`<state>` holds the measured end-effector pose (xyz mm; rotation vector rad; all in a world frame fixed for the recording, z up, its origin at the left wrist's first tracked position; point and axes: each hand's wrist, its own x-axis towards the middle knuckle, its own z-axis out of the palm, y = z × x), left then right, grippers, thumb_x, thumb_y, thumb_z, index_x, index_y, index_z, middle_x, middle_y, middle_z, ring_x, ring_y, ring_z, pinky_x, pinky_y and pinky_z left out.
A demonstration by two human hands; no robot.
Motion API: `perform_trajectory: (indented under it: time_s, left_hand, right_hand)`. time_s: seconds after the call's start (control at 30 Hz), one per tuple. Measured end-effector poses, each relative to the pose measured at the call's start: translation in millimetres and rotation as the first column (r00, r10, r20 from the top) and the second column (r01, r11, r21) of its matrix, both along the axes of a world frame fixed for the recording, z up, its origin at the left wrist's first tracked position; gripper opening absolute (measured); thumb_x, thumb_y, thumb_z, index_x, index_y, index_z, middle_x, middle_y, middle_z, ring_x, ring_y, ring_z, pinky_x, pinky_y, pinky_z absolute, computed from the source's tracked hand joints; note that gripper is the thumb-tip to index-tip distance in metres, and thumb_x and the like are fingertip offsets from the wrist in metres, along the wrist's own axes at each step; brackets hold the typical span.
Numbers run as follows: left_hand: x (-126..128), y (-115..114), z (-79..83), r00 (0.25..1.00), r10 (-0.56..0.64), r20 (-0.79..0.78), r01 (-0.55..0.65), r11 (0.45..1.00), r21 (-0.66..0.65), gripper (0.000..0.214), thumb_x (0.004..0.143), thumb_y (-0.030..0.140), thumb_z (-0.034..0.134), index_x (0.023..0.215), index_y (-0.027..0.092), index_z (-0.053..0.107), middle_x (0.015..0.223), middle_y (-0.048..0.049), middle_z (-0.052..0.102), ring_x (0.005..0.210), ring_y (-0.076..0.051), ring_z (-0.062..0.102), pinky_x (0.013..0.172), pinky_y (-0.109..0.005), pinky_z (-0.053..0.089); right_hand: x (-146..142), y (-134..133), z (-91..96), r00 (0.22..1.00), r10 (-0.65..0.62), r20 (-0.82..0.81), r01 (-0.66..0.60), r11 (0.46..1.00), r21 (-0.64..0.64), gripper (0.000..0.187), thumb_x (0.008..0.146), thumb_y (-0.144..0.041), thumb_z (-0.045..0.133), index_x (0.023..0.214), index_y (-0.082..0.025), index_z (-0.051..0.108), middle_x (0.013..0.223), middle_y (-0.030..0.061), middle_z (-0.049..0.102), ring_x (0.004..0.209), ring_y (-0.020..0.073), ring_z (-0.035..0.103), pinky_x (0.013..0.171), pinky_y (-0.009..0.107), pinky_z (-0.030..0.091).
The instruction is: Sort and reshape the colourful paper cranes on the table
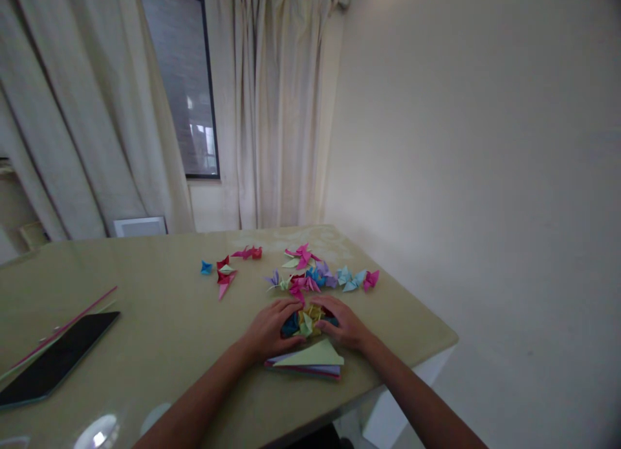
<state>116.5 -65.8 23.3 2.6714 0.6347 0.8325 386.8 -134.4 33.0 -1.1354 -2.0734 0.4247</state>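
Note:
My left hand point(268, 327) and my right hand point(342, 323) rest on the beige table point(160, 319), cupped around a small cluster of folded paper pieces point(307, 319) in blue, yellow and green. Both hands curl their fingers against this cluster from either side. Just in front of them lies a stack of coloured paper sheets point(310, 360) with a pale green folded triangle on top. Beyond the hands, several folded origami pieces point(315, 275) in pink, purple and light blue are scattered.
More origami pieces point(224, 273) in red, pink and blue lie further left. A dark tablet point(55, 360) and thin pink strips point(68, 324) sit at the left. The table's right edge point(436, 326) runs close to the wall. Curtains and a window stand behind.

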Motion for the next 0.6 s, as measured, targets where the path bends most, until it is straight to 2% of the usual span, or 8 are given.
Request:
perform_trajectory:
  time_s: [0.17,0.27,0.33,0.4,0.47,0.5,0.53,0.6]
  left_hand:
    - [-8,8,6.9,0.988,0.052,0.143,-0.042,0.996,-0.075,0.052,0.094,0.055,0.066,0.138,0.027,0.063,0.137,-0.0097,0.069,0.127,-0.028,0.064,0.109,-0.043,0.052]
    - [-25,27,11.2,0.901,0.27,0.339,-0.243,0.963,-0.12,0.038,0.1,0.05,0.054,0.122,0.024,0.069,0.122,-0.0097,0.074,0.113,-0.026,0.069,0.095,-0.04,0.058]
    - [-42,42,12.7,0.788,0.459,0.41,-0.45,0.884,-0.126,0.036,0.1,0.048,0.051,0.113,0.021,0.07,0.112,-0.0111,0.074,0.105,-0.027,0.069,0.092,-0.041,0.058]
    - [-62,55,11.8,0.691,0.63,0.354,-0.649,0.757,-0.079,0.036,0.098,0.043,0.05,0.117,0.018,0.07,0.115,-0.0141,0.073,0.109,-0.031,0.067,0.098,-0.047,0.054]
    - [-80,63,8.4,0.618,0.768,0.169,-0.776,0.63,-0.023,0.042,0.096,0.041,0.052,0.127,0.017,0.067,0.129,-0.018,0.069,0.119,-0.037,0.062,0.103,-0.055,0.05]
    - [-87,66,6.1,0.59,0.806,0.048,-0.806,0.591,-0.014,0.044,0.095,0.042,0.053,0.129,0.017,0.066,0.134,-0.019,0.067,0.122,-0.04,0.061,0.103,-0.057,0.049]
    - [-92,68,3.7,0.578,0.813,-0.064,-0.816,0.578,-0.022,0.044,0.095,0.042,0.055,0.128,0.017,0.067,0.136,-0.0193,0.067,0.123,-0.042,0.06,0.103,-0.057,0.049]
    - [-97,71,-0.8,0.608,0.77,-0.194,-0.791,0.607,-0.072,0.037,0.095,0.04,0.055,0.119,0.017,0.071,0.129,-0.0174,0.071,0.118,-0.038,0.064,0.102,-0.051,0.05]
  right_hand:
    - [4,3,-2.3,0.995,-0.046,-0.091,0.045,0.999,-0.01,0.064,0.101,-0.067,0.052,0.145,-0.021,0.062,0.138,0.0156,0.068,0.121,0.0319,0.066,0.107,0.048,0.05]
    - [6,8,-5.0,0.989,-0.08,-0.123,0.078,0.997,-0.018,0.064,0.103,-0.068,0.045,0.143,-0.021,0.063,0.135,0.0149,0.069,0.12,0.0314,0.066,0.106,0.048,0.05]
    - [8,10,-6.2,0.983,-0.105,-0.15,0.102,0.994,-0.023,0.065,0.104,-0.069,0.041,0.141,-0.021,0.065,0.134,0.0148,0.07,0.121,0.0311,0.066,0.107,0.048,0.05]
    - [8,12,-6.5,0.979,-0.116,-0.166,0.111,0.993,-0.038,0.065,0.104,-0.069,0.039,0.14,-0.021,0.066,0.136,0.0145,0.07,0.124,0.0307,0.065,0.108,0.048,0.049]
    - [9,13,-6.3,0.979,-0.115,-0.171,0.108,0.993,-0.051,0.065,0.104,-0.069,0.039,0.139,-0.021,0.066,0.137,0.014,0.069,0.126,0.0305,0.064,0.11,0.048,0.048]
    - [9,13,-6.0,0.978,-0.116,-0.174,0.108,0.993,-0.054,0.066,0.104,-0.07,0.039,0.139,-0.021,0.066,0.137,0.0139,0.069,0.126,0.0305,0.064,0.11,0.048,0.048]
    - [9,13,-5.8,0.977,-0.118,-0.179,0.11,0.992,-0.055,0.066,0.104,-0.07,0.039,0.138,-0.021,0.067,0.136,0.0139,0.07,0.125,0.0306,0.065,0.109,0.048,0.048]
    - [9,12,-5.5,0.974,-0.125,-0.191,0.117,0.992,-0.056,0.067,0.103,-0.071,0.039,0.137,-0.021,0.068,0.134,0.0141,0.07,0.123,0.0308,0.066,0.107,0.047,0.05]
